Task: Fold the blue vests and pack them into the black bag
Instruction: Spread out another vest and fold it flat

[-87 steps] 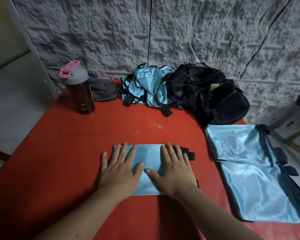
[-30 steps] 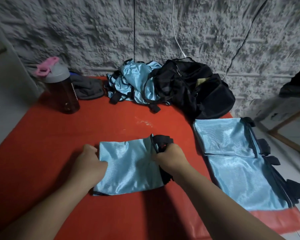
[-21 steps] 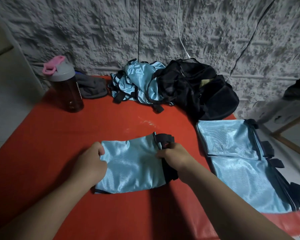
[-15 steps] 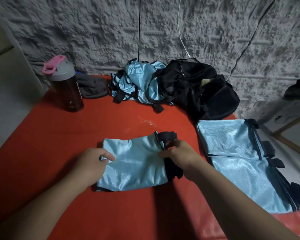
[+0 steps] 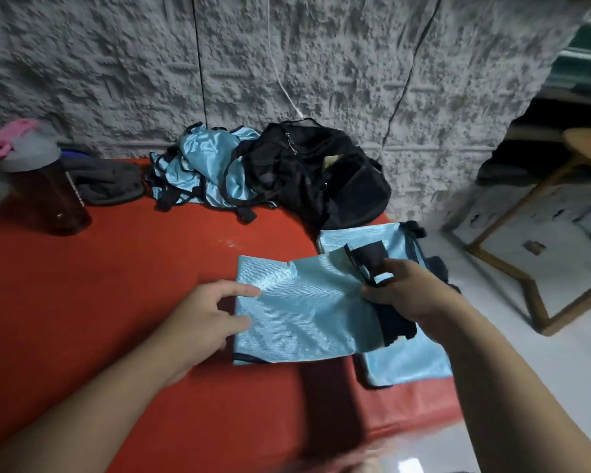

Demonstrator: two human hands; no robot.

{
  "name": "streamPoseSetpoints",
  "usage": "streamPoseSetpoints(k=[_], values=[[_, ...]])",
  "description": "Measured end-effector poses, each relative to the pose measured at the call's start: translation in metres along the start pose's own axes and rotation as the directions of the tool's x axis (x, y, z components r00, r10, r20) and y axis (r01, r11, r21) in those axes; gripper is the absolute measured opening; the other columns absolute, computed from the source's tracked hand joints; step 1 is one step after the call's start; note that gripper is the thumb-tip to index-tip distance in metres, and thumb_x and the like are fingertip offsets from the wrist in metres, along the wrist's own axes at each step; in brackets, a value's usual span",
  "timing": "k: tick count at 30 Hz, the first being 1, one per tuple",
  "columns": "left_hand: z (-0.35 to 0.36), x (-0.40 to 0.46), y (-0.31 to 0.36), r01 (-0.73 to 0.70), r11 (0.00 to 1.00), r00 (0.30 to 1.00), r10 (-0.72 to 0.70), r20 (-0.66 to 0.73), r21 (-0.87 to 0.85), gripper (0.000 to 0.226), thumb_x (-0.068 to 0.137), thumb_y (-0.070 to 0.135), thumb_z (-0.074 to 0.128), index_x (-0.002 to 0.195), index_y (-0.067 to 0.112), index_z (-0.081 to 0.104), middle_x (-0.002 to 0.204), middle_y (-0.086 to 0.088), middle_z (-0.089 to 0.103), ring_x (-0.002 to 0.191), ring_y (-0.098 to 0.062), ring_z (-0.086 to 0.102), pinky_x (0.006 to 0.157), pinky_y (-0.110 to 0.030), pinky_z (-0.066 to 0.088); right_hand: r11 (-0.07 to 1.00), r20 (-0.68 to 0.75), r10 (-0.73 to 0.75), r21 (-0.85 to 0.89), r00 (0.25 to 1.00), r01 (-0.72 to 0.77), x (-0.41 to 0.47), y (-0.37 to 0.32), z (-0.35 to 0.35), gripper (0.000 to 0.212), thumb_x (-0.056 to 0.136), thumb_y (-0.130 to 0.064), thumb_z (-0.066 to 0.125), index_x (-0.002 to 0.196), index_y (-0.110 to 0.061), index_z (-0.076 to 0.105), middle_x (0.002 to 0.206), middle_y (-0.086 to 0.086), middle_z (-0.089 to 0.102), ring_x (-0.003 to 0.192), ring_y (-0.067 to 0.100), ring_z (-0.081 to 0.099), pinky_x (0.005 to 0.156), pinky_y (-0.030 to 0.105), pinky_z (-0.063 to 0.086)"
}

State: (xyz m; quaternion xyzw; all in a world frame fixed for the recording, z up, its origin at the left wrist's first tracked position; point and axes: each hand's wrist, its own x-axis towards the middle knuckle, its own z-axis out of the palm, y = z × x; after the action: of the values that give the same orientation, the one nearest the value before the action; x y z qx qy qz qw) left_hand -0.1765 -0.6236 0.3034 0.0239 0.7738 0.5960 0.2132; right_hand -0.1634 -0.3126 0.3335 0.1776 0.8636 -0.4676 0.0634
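Folded vest (image 5: 301, 312) has swung toward three o'clock, over the stack (image 5: 406, 363) — right hand (image 5: 410, 291) pinching its straps, left hand (image 5: 205, 315) loosening — ready for stacking.

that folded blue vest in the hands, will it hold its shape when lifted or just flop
Probably flop: the folded vest is thin cloth that already sags and creases between the left hand and right hand. Its sheen suggests slippery fabric, so the layers may slide apart. The loose black straps would likely dangle.
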Motion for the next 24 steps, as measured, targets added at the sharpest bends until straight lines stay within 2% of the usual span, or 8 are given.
streamPoseSetpoints(k=[2, 5, 8, 10, 13, 16, 20, 24], values=[[0.037, 0.000, 0.006, -0.021, 1.000, 0.998, 0.022, 0.058, -0.022, 0.042, 0.080, 0.007, 0.072, 0.113, 0.033, 0.071, 0.061, -0.009, 0.062, 0.062, -0.022, 0.050, 0.055, -0.029, 0.045, 0.997, -0.096, 0.040, -0.057, 0.995, -0.045, -0.006, 0.018, -0.031, 0.028, 0.075, -0.022, 0.088, 0.097, -0.016, 0.072, 0.083, 0.010, 0.076, 0.074, 0.028, 0.074, 0.076, 0.048, 0.062], [0.091, 0.002, 0.011, -0.026, 0.999, 0.991, 0.029, 0.133, -0.025, 0.046, 0.088, -0.007, 0.063, 0.123, 0.023, 0.064, 0.068, -0.013, 0.069, 0.064, -0.024, 0.060, 0.057, -0.026, 0.051, 0.986, -0.224, 0.071, -0.133, 0.972, -0.103, -0.008, 0.055, -0.064, 0.045, 0.056, -0.039, 0.087, 0.094, -0.021, 0.073, 0.082, 0.004, 0.075, 0.080, 0.030, 0.073, 0.081, 0.051, 0.060], [0.128, 0.009, 0.008, -0.022, 0.999, 0.986, 0.029, 0.164, -0.043, 0.048, 0.083, 0.002, 0.071, 0.124, 0.026, 0.064, 0.074, -0.027, 0.065, 0.065, -0.036, 0.061, 0.063, -0.038, 0.053, 0.974, -0.283, 0.103, -0.168, 0.954, -0.155, -0.013, 0.075, -0.082, 0.020, 0.073, -0.019, 0.085, 0.089, -0.021, 0.073, 0.084, 0.007, 0.074, 0.082, 0.032, 0.071, 0.082, 0.048, 0.060], [0.140, 0.014, 0.006, -0.020, 0.999, 0.982, 0.028, 0.186, -0.047, 0.051, 0.074, 0.015, 0.072, 0.120, 0.036, 0.065, 0.072, -0.023, 0.062, 0.066, -0.034, 0.060, 0.068, -0.044, 0.050, 0.962, -0.319, 0.147, -0.175, 0.936, -0.210, -0.012, 0.083, -0.092, 0.021, 0.078, -0.017, 0.085, 0.094, -0.022, 0.074, 0.091, 0.009, 0.073, 0.084, 0.032, 0.069, 0.082, 0.042, 0.059], [0.152, 0.021, 0.002, -0.009, 0.999, 0.967, 0.022, 0.253, -0.051, 0.053, 0.083, 0.003, 0.069, 0.125, 0.035, 0.061, 0.064, -0.009, 0.053, 0.065, -0.019, 0.055, 0.071, -0.034, 0.045, 0.943, -0.352, 0.204, -0.179, 0.914, -0.279, -0.003, 0.090, -0.098, 0.027, 0.077, -0.017, 0.086, 0.102, -0.021, 0.076, 0.095, 0.010, 0.072, 0.085, 0.031, 0.068, 0.080, 0.040, 0.059], [0.156, 0.020, -0.002, 0.023, 0.998, 0.946, 0.000, 0.323, -0.065, 0.059, 0.082, 0.001, 0.070, 0.130, 0.033, 0.057, 0.066, -0.007, 0.058, 0.063, -0.014, 0.058, 0.069, -0.024, 0.050, 0.916, -0.375, 0.259, -0.195, 0.890, -0.349, 0.006, 0.094, -0.100, 0.027, 0.073, -0.017, 0.087, 0.099, -0.016, 0.078, 0.091, 0.013, 0.073, 0.085, 0.034, 0.069, 0.081, 0.042, 0.060], [0.155, 0.022, -0.009, 0.072, 0.992, 0.945, -0.036, 0.324, -0.100, 0.066, 0.068, 0.013, 0.069, 0.129, 0.032, 0.056, 0.070, -0.010, 0.062, 0.068, -0.021, 0.064, 0.073, -0.029, 0.055, 0.882, -0.412, 0.339, -0.173, 0.846, -0.438, 0.015, 0.095, -0.096, 0.027, 0.067, -0.017, 0.090, 0.092, -0.015, 0.079, 0.082, 0.010, 0.072, 0.077, 0.031, 0.069, 0.076, 0.038, 0.060], [0.156, 0.026, -0.010, 0.097, 0.990, 0.953, -0.063, 0.298, -0.102, 0.058, 0.087, -0.005, 0.068, 0.127, 0.034, 0.054, 0.077, -0.015, 0.061, 0.069, -0.024, 0.065, 0.071, -0.030, 0.054, 0.860, -0.452, 0.340, -0.206, 0.825, -0.467, 0.015, 0.090, -0.086, 0.018, 0.068, -0.014, 0.084, 0.084, -0.012, 0.076, 0.076, 0.009, 0.070, 0.070, 0.029, 0.066, 0.066, 0.032, 0.055]])
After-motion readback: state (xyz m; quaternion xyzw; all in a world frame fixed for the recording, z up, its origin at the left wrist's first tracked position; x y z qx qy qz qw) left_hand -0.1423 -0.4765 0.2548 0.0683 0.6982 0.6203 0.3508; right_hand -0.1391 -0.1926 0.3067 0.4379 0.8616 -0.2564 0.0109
